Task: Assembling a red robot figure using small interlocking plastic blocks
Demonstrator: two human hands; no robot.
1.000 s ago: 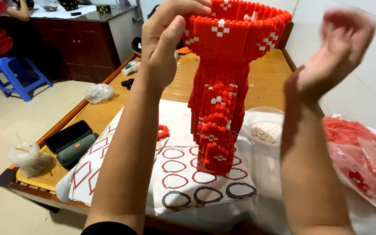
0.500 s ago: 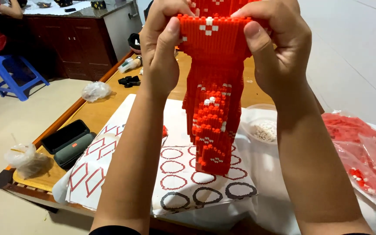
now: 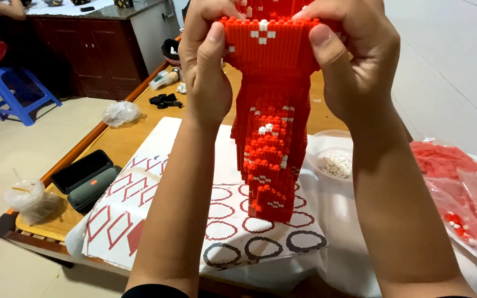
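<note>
A tall red model built of small bricks (image 3: 271, 127), with white spots, stands on a white sheet printed with red and black outlines (image 3: 155, 204). Its wide top reaches up to my face. My left hand (image 3: 208, 60) grips the left side of that top, thumb on the front. On the right side, my right hand (image 3: 354, 60) grips the top, thumb pressed on the front face. The model's very top runs out of view.
A clear bowl of small white bricks (image 3: 335, 160) sits right of the model. Bags of red bricks (image 3: 459, 187) lie at the right. A dark case (image 3: 86, 179) and a plastic bag (image 3: 28, 201) rest near the wooden table's left edge. A person sits on a blue stool (image 3: 6, 91).
One second ago my right hand was open and off the model; it has come in and closed on the top's right side. Both hands now press there, and the view has closed in.
</note>
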